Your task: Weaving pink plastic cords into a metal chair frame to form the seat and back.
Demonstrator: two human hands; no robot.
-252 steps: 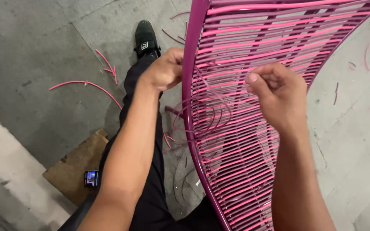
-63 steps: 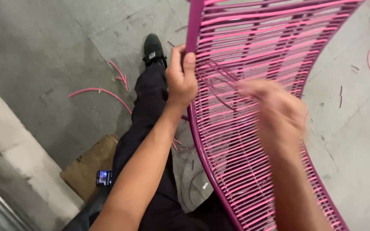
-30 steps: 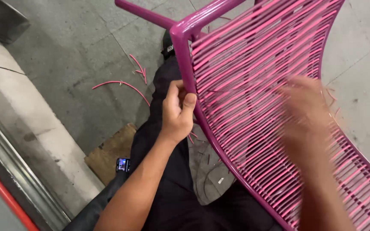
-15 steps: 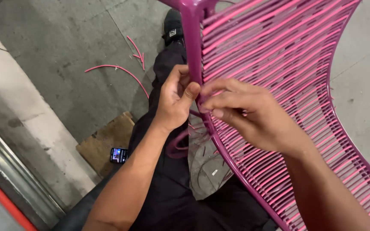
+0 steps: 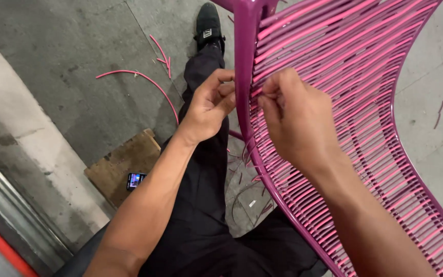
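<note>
A magenta metal chair frame (image 5: pixel 244 61) strung with pink plastic cords (image 5: pixel 365 77) leans across my lap. My left hand (image 5: pixel 208 105) grips the frame's left rail from outside, fingers curled onto it. My right hand (image 5: pixel 296 120) rests on the woven side, its fingertips pinching a pink cord right beside the rail, close to my left fingers. Below the hands, loose cord ends (image 5: pixel 247 149) hang behind the weave.
My black trousers and black shoe (image 5: pixel 207 25) stretch out on the concrete floor. Cut pink cord pieces (image 5: pixel 144 77) lie on the floor to the left. A phone (image 5: pixel 135 180) lies on a piece of brown board (image 5: pixel 121 164). A metal rail runs along the lower left.
My right hand has come in from the middle of the weave to the left rail and pinched a cord there. The left hand has stayed on the rail.
</note>
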